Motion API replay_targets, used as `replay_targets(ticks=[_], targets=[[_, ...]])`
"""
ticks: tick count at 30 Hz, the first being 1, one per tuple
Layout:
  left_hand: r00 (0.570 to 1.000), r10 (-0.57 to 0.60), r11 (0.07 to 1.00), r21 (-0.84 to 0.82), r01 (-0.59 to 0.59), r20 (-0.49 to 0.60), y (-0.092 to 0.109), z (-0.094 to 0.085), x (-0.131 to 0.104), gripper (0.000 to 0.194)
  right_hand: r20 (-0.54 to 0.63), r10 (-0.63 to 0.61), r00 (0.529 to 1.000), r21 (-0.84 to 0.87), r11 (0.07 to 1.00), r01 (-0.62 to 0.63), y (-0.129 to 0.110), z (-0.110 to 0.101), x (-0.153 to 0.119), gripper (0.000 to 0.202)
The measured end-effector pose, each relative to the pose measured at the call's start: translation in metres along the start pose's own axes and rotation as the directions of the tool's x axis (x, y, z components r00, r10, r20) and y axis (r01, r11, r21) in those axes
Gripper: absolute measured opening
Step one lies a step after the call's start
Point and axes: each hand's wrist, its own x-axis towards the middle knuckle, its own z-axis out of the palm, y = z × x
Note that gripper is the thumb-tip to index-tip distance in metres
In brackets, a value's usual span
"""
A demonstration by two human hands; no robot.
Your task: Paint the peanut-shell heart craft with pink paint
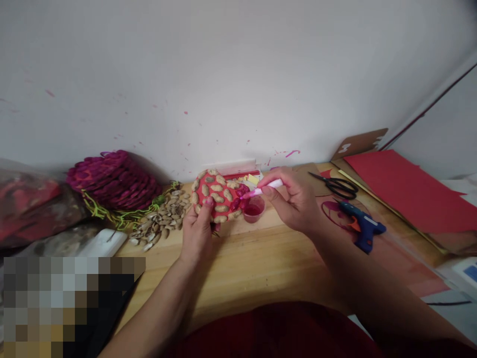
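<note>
My left hand (199, 226) grips a red disc (208, 201) by its lower edge, thumb on its face. Peanut shells (217, 197) are stuck over the disc, most of them plain tan. Several shells at its right side are coated in wet magenta paint (238, 201). My right hand (292, 201) is closed around a white-handled paintbrush (270, 186), its pink tip touching the painted shells. Just below the brush stands a small clear cup (254, 211) with magenta paint inside, partly hidden by the disc.
Loose peanut shells (167, 216) lie in a heap at left, beside a stack of magenta-painted shell pieces (115, 179). To the right are black scissors (337, 186), a blue glue gun (363, 223) and red sheets (413, 189). A white wall (223, 89) with pink splashes rises behind the table.
</note>
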Motion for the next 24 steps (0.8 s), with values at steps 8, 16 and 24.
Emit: replay_targets(ticks=[8,16,24], targets=[[0.999,0.04,0.998,0.055,-0.039,-0.016,-0.001,-0.002,0.001,0.048,0.107,0.031,0.994,0.048,0.998,-0.037,-0.015,0.004,0.0,0.01],[0.997,0.077,0.989,0.125,-0.077,0.009,-0.002,-0.004,0.001,0.051,0.14,0.003,0.99,0.02,1.0,-0.006,-0.011,0.002,0.001,0.01],[0.996,0.091,0.985,0.146,-0.091,0.005,-0.004,-0.005,-0.001,0.052,0.179,-0.057,0.982,0.016,0.998,0.055,-0.01,0.006,0.001,0.01]])
